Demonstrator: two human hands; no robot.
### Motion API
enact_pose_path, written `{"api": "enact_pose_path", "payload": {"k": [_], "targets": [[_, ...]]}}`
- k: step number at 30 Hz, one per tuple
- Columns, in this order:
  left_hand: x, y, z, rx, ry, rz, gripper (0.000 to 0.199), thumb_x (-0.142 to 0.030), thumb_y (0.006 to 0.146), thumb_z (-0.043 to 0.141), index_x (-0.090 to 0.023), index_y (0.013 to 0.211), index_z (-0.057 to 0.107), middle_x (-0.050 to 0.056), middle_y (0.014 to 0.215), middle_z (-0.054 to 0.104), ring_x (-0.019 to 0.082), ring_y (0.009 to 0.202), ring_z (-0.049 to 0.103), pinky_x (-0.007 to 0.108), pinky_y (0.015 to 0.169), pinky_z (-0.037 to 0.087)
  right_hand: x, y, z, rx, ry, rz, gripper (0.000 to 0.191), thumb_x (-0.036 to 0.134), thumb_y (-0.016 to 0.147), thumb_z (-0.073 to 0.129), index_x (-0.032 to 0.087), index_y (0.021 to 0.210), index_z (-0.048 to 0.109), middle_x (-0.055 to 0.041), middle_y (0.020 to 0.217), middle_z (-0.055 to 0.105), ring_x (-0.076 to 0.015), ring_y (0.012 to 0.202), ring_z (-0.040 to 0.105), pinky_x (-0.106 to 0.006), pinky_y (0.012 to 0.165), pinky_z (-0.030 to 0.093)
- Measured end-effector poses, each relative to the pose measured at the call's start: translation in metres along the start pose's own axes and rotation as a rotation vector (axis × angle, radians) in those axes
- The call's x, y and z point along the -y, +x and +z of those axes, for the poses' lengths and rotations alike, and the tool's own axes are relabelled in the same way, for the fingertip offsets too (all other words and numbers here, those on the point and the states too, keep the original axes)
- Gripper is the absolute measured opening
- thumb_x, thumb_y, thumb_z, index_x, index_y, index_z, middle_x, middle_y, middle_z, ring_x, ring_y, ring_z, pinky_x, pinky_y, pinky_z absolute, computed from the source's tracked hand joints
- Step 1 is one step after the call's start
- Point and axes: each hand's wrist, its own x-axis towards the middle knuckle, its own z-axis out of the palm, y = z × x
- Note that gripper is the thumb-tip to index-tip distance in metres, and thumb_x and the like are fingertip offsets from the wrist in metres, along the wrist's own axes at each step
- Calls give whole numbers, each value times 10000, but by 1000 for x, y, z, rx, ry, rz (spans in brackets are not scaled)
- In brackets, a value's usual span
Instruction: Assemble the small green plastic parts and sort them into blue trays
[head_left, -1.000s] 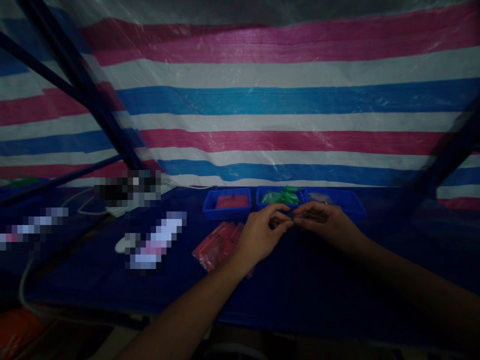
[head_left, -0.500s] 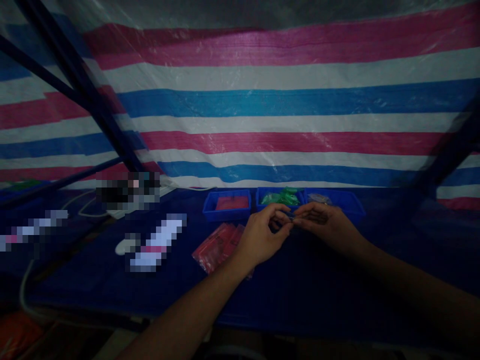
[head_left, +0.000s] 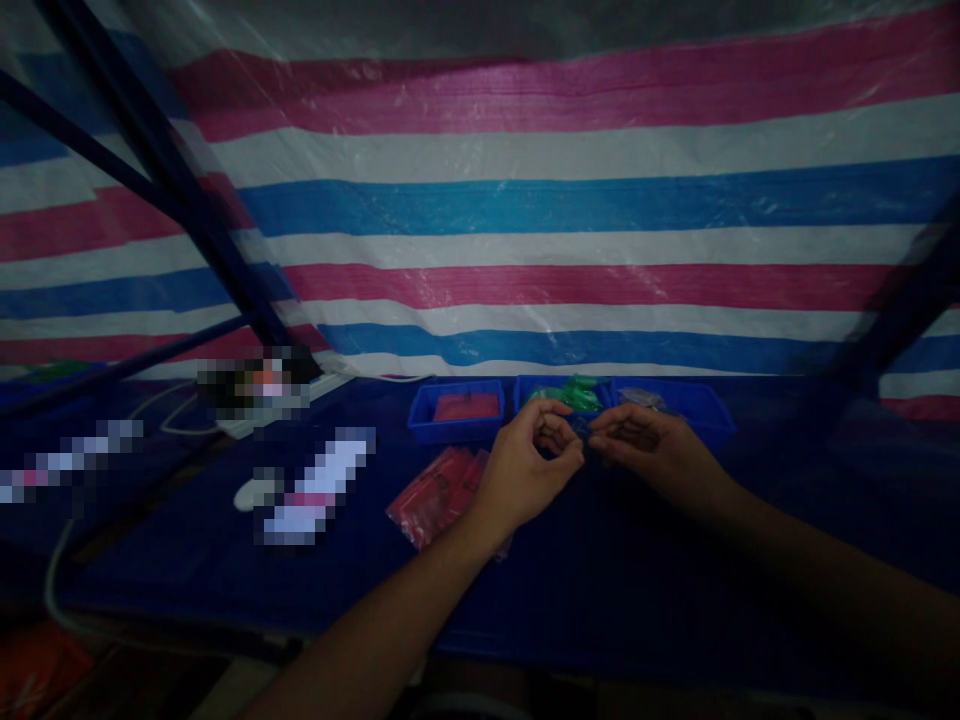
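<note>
- small dark piece (head_left: 586, 440): head view, it sits between the two hands, above the dark blue table (head_left: 615, 570) and just in front of the blue bins (head_left: 457, 410); too dim to tell its shape or long axis.
- left hand (head_left: 525, 465): curled, thumb and forefinger pinching the piece from its left.
- right hand (head_left: 649, 445): fingertips pressed together on the piece's right side, both hands equally near.
- red packets (head_left: 435, 490): flat on the table, left of the left wrist.

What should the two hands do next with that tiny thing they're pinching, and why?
Probably bring it closer before doing anything else. The left hand and right hand meet fingertip to fingertip on a small dark piece, too dim to make out, above the blue table, in front of the blue trays.
</note>
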Motion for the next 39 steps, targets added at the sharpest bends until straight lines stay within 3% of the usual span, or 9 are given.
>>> {"api": "enact_pose_path", "payload": {"k": [15,24,34,39], "targets": [[-4,0,0,153,-155,2,343,-180,848,688,-173,1161,547,-19,831,581,104,736,547,248,722,443,-6,0,0,39,85,-44,316,434,827,832,232,1034,703,-47,992,751,-205,946,723,-371,894,573],[-9,1,-1,138,-207,-18,306,-170,820,697,-167,1104,584,-12,835,585,97,728,545,243,713,436,-4,0,0,29,82,-50,329,449,822,833,234,1032,699,-51,979,743,-203,911,711,-366,857,576],[6,2,-1,87,-83,-85,239,-252,884,734,-169,1094,658,64,969,737,164,865,694,292,778,516,-12,3,-8,-63,61,-48,342,444,806,850,230,1025,700,-50,981,748,-209,913,717,-380,871,578],[5,2,-5,53,-49,-67,302,-330,902,744,-181,1154,671,63,972,783,174,844,717,289,756,517,-8,3,-5,-32,73,-30,369,450,778,869,231,1026,707,-61,1010,767,-222,941,737,-384,873,599]]}}
